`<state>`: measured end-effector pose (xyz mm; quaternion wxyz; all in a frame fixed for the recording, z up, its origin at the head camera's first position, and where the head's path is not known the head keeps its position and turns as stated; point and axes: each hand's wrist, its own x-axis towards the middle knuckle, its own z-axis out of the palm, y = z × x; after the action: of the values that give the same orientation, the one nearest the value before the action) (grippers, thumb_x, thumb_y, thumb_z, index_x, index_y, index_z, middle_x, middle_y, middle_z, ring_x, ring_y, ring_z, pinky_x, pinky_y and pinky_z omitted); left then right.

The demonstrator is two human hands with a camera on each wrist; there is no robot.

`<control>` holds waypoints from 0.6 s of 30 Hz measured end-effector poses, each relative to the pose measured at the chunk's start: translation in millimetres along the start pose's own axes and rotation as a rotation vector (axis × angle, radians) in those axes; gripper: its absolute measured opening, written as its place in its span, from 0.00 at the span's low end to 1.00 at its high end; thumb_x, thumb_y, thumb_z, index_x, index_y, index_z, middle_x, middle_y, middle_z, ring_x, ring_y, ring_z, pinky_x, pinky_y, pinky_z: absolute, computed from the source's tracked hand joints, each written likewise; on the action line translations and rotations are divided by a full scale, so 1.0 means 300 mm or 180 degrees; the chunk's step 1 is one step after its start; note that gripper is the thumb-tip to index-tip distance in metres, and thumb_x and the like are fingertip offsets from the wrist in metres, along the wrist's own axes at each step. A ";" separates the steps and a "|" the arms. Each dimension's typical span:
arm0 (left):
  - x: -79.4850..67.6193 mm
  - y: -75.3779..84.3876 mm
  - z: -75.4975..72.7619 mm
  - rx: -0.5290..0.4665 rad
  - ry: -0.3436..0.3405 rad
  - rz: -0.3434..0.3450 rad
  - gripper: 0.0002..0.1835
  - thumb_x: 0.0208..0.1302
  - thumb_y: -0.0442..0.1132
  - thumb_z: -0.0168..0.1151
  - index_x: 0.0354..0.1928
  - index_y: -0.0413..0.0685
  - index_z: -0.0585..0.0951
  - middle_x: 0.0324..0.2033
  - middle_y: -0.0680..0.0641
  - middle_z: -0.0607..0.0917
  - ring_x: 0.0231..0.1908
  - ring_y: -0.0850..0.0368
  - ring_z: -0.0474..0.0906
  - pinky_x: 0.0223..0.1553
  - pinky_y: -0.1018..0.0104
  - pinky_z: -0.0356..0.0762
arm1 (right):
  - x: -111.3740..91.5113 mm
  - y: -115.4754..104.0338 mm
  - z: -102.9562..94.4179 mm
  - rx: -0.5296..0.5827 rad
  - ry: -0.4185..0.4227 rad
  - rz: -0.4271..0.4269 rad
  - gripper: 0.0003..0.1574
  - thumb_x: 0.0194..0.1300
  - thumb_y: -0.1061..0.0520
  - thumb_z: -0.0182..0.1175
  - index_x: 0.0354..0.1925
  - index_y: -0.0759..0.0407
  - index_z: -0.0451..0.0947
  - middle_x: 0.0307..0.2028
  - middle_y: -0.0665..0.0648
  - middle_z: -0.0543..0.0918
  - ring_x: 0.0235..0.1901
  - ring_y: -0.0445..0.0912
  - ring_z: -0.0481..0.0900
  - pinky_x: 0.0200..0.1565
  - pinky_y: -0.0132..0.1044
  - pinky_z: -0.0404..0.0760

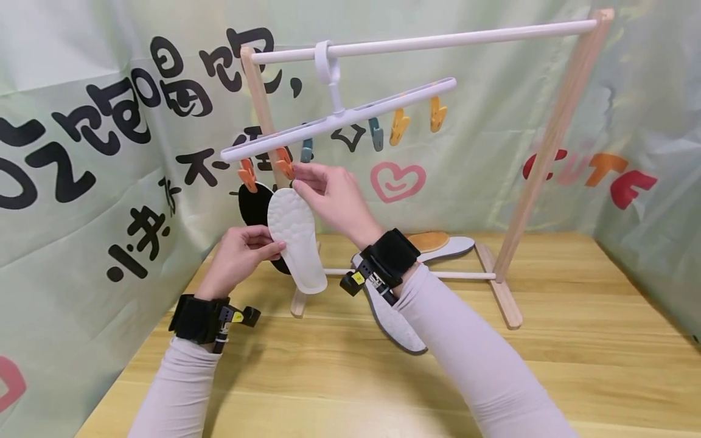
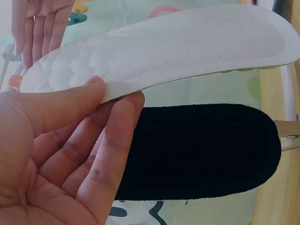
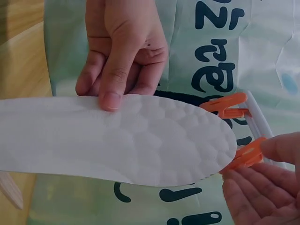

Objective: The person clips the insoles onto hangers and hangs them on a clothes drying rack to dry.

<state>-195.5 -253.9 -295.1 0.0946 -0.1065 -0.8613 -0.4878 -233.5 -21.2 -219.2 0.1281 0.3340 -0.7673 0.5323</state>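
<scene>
My left hand pinches the side edge of a white insole between thumb and fingers, its bumpy end up. At that upper end, my right hand pinches an orange clothespin, thumb on one side and fingers on the other. The clothespin's tip meets the insole's rounded edge in the right wrist view. Behind the white insole hangs a black insole, held by another orange clothespin. Both clothespins are on a white hanger that slopes down to the left.
The hanger hooks over the white rod of a wooden-legged rack. Blue clothespins and yellow clothespins hang farther along it. Grey insoles and a tan-topped one lie on the wooden table. Printed cloth surrounds it.
</scene>
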 end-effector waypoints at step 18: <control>0.008 -0.016 0.001 0.0035 -0.0048 -0.0032 0.12 0.71 0.41 0.74 0.44 0.37 0.88 0.38 0.38 0.93 0.40 0.49 0.93 0.46 0.67 0.89 | 0.062 -0.033 0.030 -0.0610 0.0057 0.0188 0.34 0.81 0.50 0.61 0.79 0.57 0.69 0.71 0.57 0.80 0.69 0.52 0.82 0.68 0.45 0.81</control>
<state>-199.2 -255.8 -298.6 0.0862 -0.1053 -0.8651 -0.4827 -239.5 -38.3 -205.3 0.1507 0.2927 -0.8230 0.4629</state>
